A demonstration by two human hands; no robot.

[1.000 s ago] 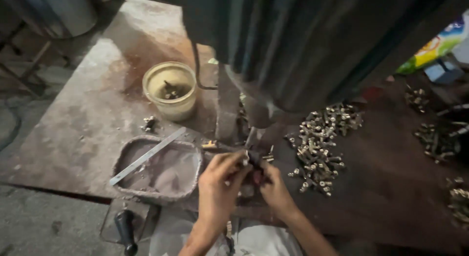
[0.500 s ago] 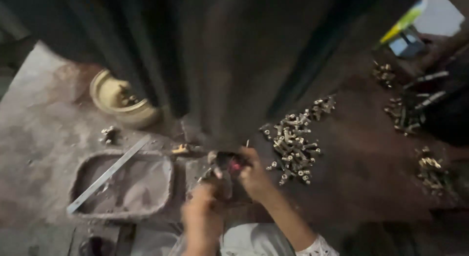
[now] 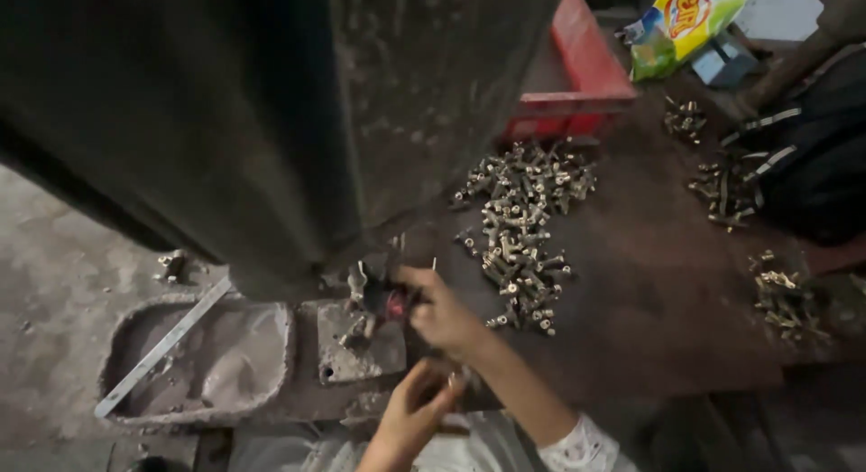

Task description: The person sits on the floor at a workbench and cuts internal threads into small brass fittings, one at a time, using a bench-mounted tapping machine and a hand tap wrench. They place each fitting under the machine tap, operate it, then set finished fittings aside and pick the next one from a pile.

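While the right hand pinches a small, stiff, light fitting by its end under the press, the left hand waits half-curled, its grasp unclear.

Right hand fingers blur over small red part; left hand grip contents indiscernible, forearm cut off.

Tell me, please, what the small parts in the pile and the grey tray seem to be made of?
Parts: probably brass, since they look yellow-gold with small bright glints. Tray: likely metal or cement, dull grey with a rough, crusted rim; the look leaves it open. The right hand is by the machine, near the pile.
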